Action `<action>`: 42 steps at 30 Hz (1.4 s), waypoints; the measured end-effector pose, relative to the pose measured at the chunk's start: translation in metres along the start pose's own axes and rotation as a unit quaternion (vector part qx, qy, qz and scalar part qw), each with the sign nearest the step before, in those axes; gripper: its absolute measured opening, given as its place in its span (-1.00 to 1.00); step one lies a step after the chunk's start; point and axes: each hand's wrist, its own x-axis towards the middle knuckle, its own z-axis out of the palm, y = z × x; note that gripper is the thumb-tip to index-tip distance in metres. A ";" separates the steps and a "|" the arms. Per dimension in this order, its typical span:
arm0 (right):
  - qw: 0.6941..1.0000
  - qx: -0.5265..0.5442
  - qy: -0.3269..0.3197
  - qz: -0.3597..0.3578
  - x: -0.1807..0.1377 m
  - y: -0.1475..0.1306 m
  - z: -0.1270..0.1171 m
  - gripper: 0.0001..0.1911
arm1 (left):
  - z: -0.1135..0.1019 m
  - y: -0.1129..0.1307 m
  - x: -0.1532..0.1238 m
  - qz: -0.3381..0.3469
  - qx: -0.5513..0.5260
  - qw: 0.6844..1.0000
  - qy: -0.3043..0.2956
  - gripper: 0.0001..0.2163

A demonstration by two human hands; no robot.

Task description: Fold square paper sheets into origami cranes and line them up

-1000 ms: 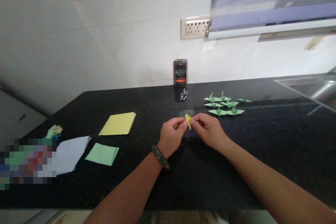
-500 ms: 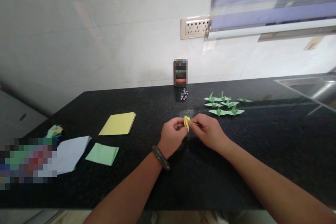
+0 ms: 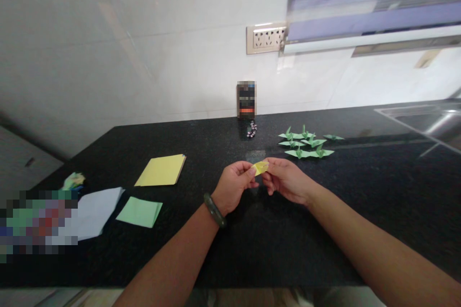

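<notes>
A small folded piece of yellow paper [image 3: 260, 168] is held up between my two hands, above the dark countertop [image 3: 230, 249]. My left hand [image 3: 236, 183] pinches its left end between thumb and fingers; a dark bangle circles that wrist. The right end is gripped by my right hand [image 3: 286, 177], whose lower fingers curl beneath. Beyond my right hand stand several green paper cranes [image 3: 309, 152] in loose rows. My fingertips cover both ends of the yellow paper.
To the left lie a stack of yellow sheets [image 3: 161, 171], a folded green sheet [image 3: 139, 212] and white paper [image 3: 97, 213]. A phone-like dark object [image 3: 247, 100] leans on the wall, beads [image 3: 252, 129] before it. A sink [image 3: 425, 120] is at the far right.
The yellow paper has turned from upright to lying sideways between my hands. My right hand has rotated and its lower fingers now show.
</notes>
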 end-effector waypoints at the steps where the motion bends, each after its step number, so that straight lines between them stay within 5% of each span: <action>1: 1.000 0.018 -0.011 0.004 0.000 0.000 0.000 -0.74 | 0.000 0.000 0.000 -0.006 -0.013 1.000 -0.008 -0.78; 13: 0.998 0.061 -0.025 0.015 -0.002 -0.001 -0.001 -0.79 | 0.001 0.001 0.000 -0.008 -0.088 0.996 -0.002 -0.82; 18: 0.996 0.084 0.003 0.032 0.000 0.003 0.001 -0.84 | 0.006 0.003 -0.001 0.107 0.015 0.991 0.083 -0.85; 23: 0.995 0.085 0.054 0.010 0.002 0.003 0.001 -0.82 | 0.007 0.002 -0.002 0.098 0.096 0.987 0.080 -0.78; 28: 0.998 0.002 0.062 -0.022 0.002 0.003 0.005 -0.73 | 0.002 0.001 0.001 0.044 0.011 0.997 0.069 -0.80; 33: 0.972 -0.161 0.107 -0.137 0.001 0.001 0.002 -0.76 | -0.001 0.003 0.002 -0.004 -0.114 0.992 0.057 -0.85; 42: 0.957 -0.234 0.079 -0.154 0.001 0.002 0.001 -0.82 | 0.000 0.003 0.000 -0.021 -0.043 0.997 0.054 -0.76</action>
